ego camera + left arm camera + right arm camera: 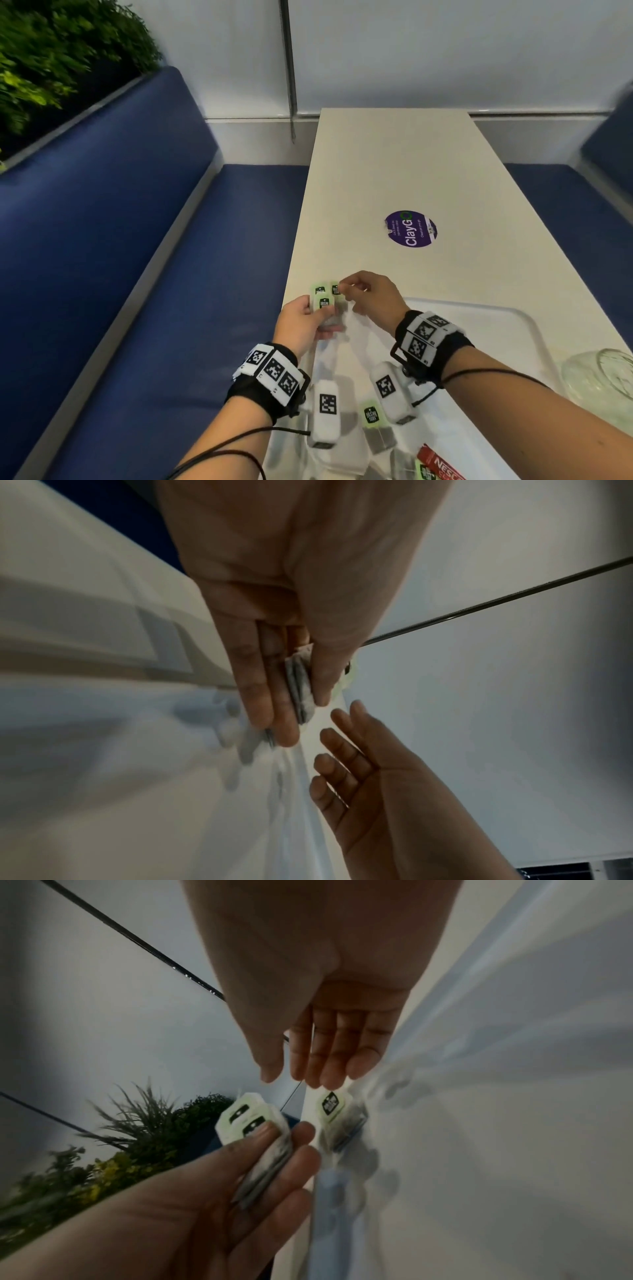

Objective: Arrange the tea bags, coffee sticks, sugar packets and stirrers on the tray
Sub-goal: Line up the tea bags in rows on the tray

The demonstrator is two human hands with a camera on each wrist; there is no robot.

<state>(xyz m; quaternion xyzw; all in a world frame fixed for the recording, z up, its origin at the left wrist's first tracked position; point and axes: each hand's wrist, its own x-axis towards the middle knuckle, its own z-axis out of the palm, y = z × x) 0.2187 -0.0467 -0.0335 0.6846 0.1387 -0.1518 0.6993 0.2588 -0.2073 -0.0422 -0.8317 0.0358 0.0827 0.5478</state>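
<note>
Left hand (pixel 301 323) is gripping a small stack of tea bags (pixel 325 308) between thumb and fingers at the tray's (pixel 507 329) ten o'clock corner; right hand (pixel 371 296) is hovering just beside, at two o'clock of the stack — whether its fingertips are pinching a tag, I cannot tell; more tea bags (pixel 375 425) and a red coffee stick (pixel 440 466) are lying on the tray at six o'clock.

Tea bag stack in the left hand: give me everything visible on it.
The tea bag stack is a small fanned bundle of thin, papery grey-white bags, each with a pale green tag bearing a black logo. At least two tags show, overlapping. The left hand grips it, thumb on one face and fingers behind, above the table's near left edge. The exact bag count is unclear.
</note>
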